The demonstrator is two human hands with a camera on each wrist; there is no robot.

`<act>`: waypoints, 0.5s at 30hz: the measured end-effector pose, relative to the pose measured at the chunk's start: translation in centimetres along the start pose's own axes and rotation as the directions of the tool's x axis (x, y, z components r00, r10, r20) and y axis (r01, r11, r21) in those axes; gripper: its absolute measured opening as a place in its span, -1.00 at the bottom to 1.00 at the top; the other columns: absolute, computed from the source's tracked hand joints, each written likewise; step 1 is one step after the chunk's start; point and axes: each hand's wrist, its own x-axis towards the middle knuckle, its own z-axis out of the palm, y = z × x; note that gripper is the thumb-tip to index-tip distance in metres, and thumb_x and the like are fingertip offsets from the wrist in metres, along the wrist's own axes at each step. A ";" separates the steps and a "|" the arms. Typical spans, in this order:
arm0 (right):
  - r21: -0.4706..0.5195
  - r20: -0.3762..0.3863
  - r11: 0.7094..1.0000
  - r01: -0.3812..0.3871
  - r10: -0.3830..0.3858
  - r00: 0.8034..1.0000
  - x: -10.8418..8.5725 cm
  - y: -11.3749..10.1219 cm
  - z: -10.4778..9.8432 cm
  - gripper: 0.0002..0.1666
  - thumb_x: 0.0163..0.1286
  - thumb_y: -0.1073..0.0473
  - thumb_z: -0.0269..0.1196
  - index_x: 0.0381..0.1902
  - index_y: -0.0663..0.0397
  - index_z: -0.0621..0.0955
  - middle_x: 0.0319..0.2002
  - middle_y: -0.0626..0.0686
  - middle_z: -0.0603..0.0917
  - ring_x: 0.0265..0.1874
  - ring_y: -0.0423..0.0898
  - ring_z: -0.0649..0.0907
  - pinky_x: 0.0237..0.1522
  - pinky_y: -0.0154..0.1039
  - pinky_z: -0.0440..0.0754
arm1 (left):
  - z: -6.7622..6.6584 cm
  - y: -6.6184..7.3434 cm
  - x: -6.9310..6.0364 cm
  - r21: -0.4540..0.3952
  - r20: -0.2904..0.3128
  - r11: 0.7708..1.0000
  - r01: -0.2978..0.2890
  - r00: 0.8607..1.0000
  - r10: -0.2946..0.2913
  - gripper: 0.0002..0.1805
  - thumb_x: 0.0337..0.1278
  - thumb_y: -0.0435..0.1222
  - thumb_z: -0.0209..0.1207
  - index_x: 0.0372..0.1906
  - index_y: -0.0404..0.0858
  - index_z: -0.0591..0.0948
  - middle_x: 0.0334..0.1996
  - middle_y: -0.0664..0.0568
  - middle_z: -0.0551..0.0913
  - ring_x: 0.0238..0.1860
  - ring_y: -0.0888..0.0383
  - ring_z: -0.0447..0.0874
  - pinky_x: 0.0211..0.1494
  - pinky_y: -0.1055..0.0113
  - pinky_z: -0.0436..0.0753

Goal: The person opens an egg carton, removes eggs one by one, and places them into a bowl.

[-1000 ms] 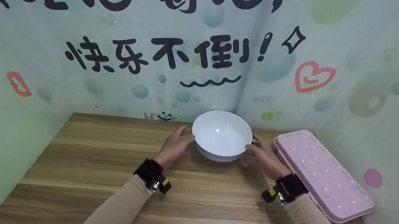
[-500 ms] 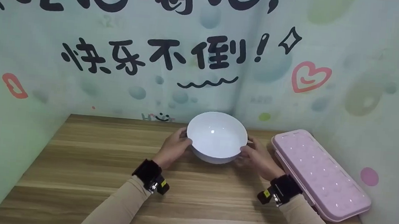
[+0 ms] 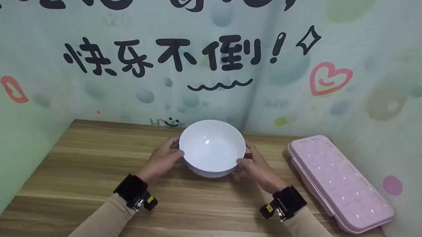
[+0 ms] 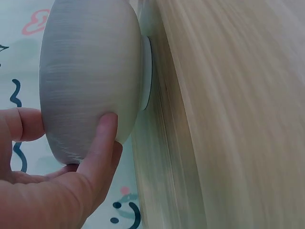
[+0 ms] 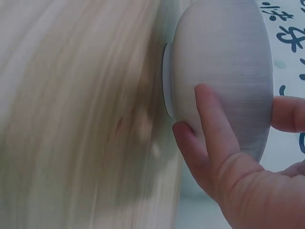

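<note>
A white round bowl [image 3: 212, 145] stands upright between the two hands near the back of the table, its inside bare. The left hand [image 3: 163, 158] holds its left side. In the left wrist view the left thumb [image 4: 28, 124] lies at the rim and the fingers press the outer wall of the bowl [image 4: 90, 71]. Opposite, the right hand [image 3: 258, 168] grips the right side. The right wrist view has a fingertip [image 5: 204, 93] on the bowl's outer wall [image 5: 224, 57] and another finger by its base. The foot appears slightly off the table.
A pink lidded case [image 3: 342, 183] with a bumpy top lies at an angle on the right of the wooden table [image 3: 88, 169]. Behind the table hangs a pale printed cloth [image 3: 129, 92] with dark lettering.
Both hands have closed more firmly on the bowl's sides and moved it left and a little nearer. The pink case stays in place.
</note>
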 end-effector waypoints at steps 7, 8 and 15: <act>0.011 0.015 1.000 0.005 -0.005 1.000 -0.3 -0.1 2.4 -0.06 0.51 0.33 0.18 0.71 0.03 0.03 0.31 0.41 0.37 0.14 0.22 0.68 0.22 0.17 0.69 | -2.5 -0.5 -1.6 0.044 0.003 0.999 0.013 1.000 -0.013 -0.24 0.38 -0.31 0.10 0.65 -0.25 0.22 0.49 -0.28 0.40 0.41 -0.15 0.54 0.31 0.11 0.68; 0.010 0.017 1.000 0.007 -0.007 1.000 -0.3 -0.1 2.7 -0.07 0.51 0.32 0.18 0.70 0.03 0.04 0.31 0.40 0.36 0.15 0.21 0.67 0.23 0.16 0.68 | -2.8 -0.5 -1.8 0.052 -0.004 0.998 0.020 1.000 -0.020 -0.24 0.38 -0.30 0.10 0.65 -0.24 0.23 0.49 -0.26 0.41 0.41 -0.14 0.54 0.32 0.11 0.67; 0.048 0.048 0.999 0.025 -0.027 0.998 -0.8 -0.2 5.1 -0.15 0.50 0.33 0.20 0.60 0.14 0.08 0.36 0.38 0.26 0.13 0.21 0.69 0.21 0.18 0.69 | -4.7 -0.7 -3.4 0.111 -0.022 0.993 0.033 0.999 -0.030 -0.28 0.39 -0.30 0.08 0.62 -0.28 0.27 0.49 -0.28 0.41 0.39 -0.14 0.54 0.37 0.01 0.63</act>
